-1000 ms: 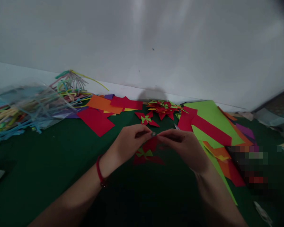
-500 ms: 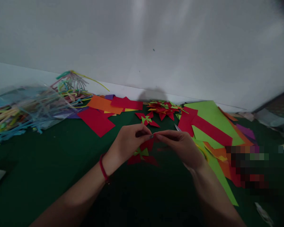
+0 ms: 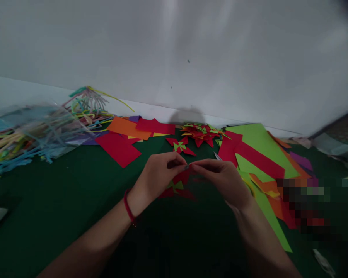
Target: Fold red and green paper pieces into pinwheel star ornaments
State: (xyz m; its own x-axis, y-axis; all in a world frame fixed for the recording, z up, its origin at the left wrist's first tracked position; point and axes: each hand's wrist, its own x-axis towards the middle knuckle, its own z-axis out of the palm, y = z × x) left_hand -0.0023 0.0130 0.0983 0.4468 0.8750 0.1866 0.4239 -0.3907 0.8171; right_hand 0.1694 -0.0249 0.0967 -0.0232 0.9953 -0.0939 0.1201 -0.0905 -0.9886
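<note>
My left hand (image 3: 158,175) and my right hand (image 3: 223,181) meet fingertip to fingertip over a dark green table (image 3: 60,200). Both pinch the top of a red and green folded paper pinwheel (image 3: 176,185), which hangs below the fingers. A red cord circles my left wrist. Another red and green pinwheel (image 3: 180,146) lies flat just beyond my hands. Behind it sits a heap of finished pinwheels (image 3: 201,133).
Red and orange paper pieces (image 3: 127,135) lie at the back left. Green, red and orange sheets (image 3: 258,158) are stacked on the right. A clear bag of coloured straws (image 3: 31,135) lies at the far left. A white wall (image 3: 174,54) rises behind the table.
Both hands have stayed together at the pinwheel and drifted slightly up and left. The pinwheel's lower points have shifted a little under the fingers.
</note>
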